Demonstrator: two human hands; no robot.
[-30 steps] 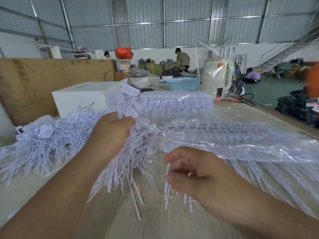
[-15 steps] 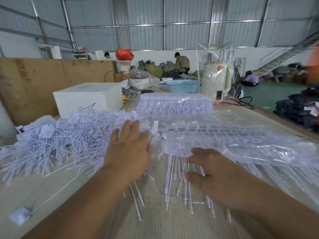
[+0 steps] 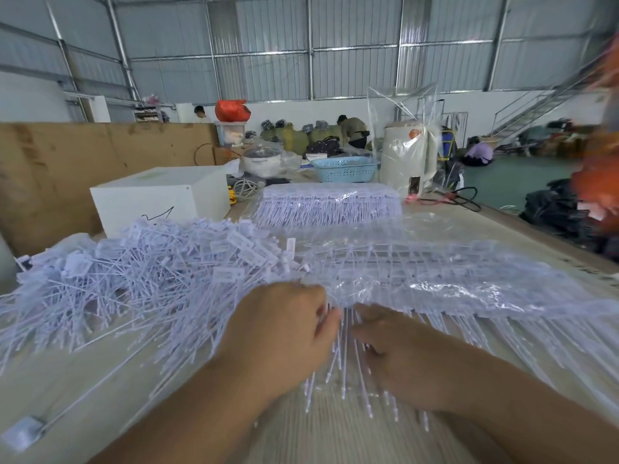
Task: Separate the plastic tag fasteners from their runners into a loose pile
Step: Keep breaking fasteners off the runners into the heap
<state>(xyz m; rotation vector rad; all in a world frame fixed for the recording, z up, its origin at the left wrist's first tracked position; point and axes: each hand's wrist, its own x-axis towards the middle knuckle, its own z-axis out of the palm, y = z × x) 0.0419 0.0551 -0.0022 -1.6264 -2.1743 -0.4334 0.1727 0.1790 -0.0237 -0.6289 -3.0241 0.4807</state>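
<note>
At the centre right of the frame a clear plastic bag lies on the tabletop, with rows of white tag fasteners inside it, their thin tails sticking out of its near edge. Higher up, at upper centre, a second clear bag holds another block of fasteners on runners. Behind it stands a blue basket (I cannot tell what is in it), and a pale kettle sits under a loose clear wrap. A white box stands at centre left.

The loose pile of separated fasteners spreads across the left half of the frame, touching the left end of the nearer bag. One single fastener lies apart at the lower left.

Half a second ago my left hand lay flat, fingers spread, on the right edge of the pile; now it has shifted right and its fingers have curled. My right hand has moved left to meet it.

My left hand comes in from the lower left, back of the hand up, its fingers bent round the fastener tails at the bag's near edge. My right hand reaches in from the lower right, its fingers tucked among the same tails and seemingly pinching them, just beside the left hand.
</note>
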